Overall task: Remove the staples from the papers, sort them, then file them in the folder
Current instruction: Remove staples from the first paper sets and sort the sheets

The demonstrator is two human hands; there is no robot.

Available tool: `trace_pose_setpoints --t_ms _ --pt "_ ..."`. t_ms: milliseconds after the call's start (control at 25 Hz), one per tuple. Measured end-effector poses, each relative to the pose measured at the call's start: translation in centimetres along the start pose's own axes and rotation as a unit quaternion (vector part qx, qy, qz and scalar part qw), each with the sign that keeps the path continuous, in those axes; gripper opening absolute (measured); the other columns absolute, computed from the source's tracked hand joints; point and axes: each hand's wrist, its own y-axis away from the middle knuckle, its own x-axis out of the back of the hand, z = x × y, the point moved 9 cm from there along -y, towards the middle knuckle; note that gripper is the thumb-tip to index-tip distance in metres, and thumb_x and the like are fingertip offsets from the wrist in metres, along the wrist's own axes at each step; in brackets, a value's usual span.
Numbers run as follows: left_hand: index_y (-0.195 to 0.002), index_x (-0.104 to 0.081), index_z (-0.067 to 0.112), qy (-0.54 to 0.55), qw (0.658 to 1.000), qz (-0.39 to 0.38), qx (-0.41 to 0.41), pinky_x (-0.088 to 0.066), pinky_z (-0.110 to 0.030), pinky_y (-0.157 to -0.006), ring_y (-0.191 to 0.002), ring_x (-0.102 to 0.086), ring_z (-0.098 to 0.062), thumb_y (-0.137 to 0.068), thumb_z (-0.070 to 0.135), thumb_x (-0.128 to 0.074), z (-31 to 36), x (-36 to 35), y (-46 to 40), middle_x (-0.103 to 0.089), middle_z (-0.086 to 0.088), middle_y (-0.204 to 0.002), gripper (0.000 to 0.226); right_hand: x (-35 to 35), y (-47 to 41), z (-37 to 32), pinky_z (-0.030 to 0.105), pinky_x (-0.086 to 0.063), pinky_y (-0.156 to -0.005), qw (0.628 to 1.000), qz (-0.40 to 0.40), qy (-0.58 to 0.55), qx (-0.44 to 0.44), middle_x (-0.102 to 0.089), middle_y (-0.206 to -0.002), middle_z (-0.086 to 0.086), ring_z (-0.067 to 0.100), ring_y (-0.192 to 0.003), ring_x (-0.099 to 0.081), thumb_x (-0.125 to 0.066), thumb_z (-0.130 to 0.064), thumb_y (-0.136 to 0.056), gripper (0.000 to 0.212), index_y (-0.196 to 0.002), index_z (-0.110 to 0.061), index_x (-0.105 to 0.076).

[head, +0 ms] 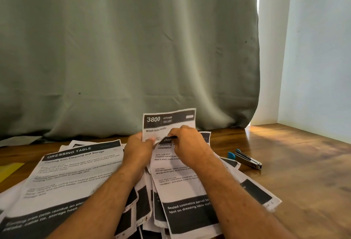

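Seen from above and behind two bare forearms, over a wooden table [296, 164] strewn with printed papers [76, 174]. Left hand [137, 149] curled round the lower left edge of an upright sheet [169, 122] headed "3800 Kitchen, Wash baby bottle", thumb pressed to its front. Right hand [187, 143] pinching the top corner of a cosmetics sheet [182, 181] lying just in front; whether anything small sits between those fingertips, impossible to tell. To the right, apart from the pile, a staple remover [246, 158] with blue handle. At far left, a yellow folder edge [9, 170]. Behind, a grey-green curtain [123, 48].
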Motion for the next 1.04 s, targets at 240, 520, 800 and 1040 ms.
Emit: trace_pose_setpoints --t_ms 240,520,800,1040 --pt "-0.104 -0.065 0.028 0.059 0.972 0.106 -0.202 -0.059 -0.026 -0.056 -0.075 -0.074 -0.011 -0.101 0.031 -0.055 6.2 3.0 1.8 -0.074 0.005 -0.089 0.010 -0.9 0.1 1.2 0.040 -0.053 -0.096 0.999 -0.030 -0.006 -0.033 -0.057 -0.119 0.000 0.022 -0.110 -0.057 -0.059 -0.012 -0.095 0.035 -0.126 -0.028 -0.063" --pt "-0.100 -0.071 0.027 0.134 0.952 0.099 -0.258 -0.062 -0.034 -0.063 -0.083 -0.074 -0.015 -0.100 0.034 -0.057 9.2 3.8 2.8 -0.075 0.006 -0.092 0.016 0.6 0.3 1.4 0.035 -0.055 -0.095 0.991 0.037 -0.104 -0.071 -0.031 -0.149 -0.004 0.018 -0.124 -0.053 -0.066 -0.025 -0.093 0.067 -0.149 -0.032 -0.030" --pt "-0.101 -0.076 0.022 0.080 0.964 0.015 -0.252 -0.054 -0.012 -0.062 -0.086 -0.069 0.003 -0.100 0.014 -0.058 8.3 1.4 2.9 -0.075 0.009 -0.092 0.020 8.7 3.5 -1.2 0.010 -0.052 -0.059 0.908 0.383 -0.154 0.066 -0.027 -0.156 0.001 -0.005 -0.087 -0.059 -0.063 -0.014 -0.094 0.057 -0.145 -0.026 -0.039" --pt "-0.113 -0.065 0.035 -0.047 0.989 0.005 -0.141 -0.048 -0.009 -0.059 -0.082 -0.062 0.002 -0.098 0.016 -0.062 3.9 1.2 1.0 -0.067 0.020 -0.098 0.024 8.1 3.4 -1.1 0.016 -0.057 -0.080 0.903 0.382 -0.166 0.105 -0.066 -0.106 0.002 0.012 -0.092 -0.065 -0.064 -0.015 -0.094 0.015 -0.107 -0.013 -0.070"
